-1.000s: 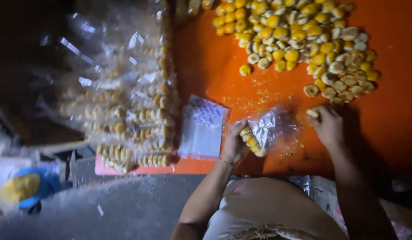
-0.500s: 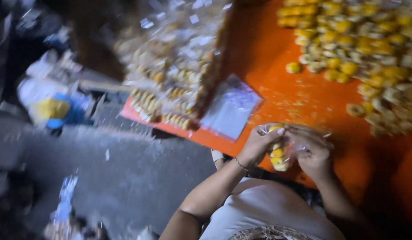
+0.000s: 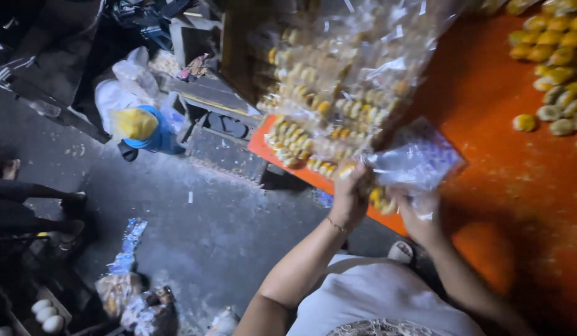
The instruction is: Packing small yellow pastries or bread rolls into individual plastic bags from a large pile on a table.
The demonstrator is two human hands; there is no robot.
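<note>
Head view: 2 hands [image 3: 385, 202] around packet [image 3: 381, 198]

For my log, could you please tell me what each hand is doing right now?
Left hand: closed on the small clear plastic bag of yellow pieces.
Right hand: closed on the same bag.

My arms are bare to the shoulder. A thin bracelet [image 3: 334, 225] circles my left wrist. I wear a pale sleeveless top [image 3: 378, 298] with a patterned, lacy edge at its neckline.
</note>
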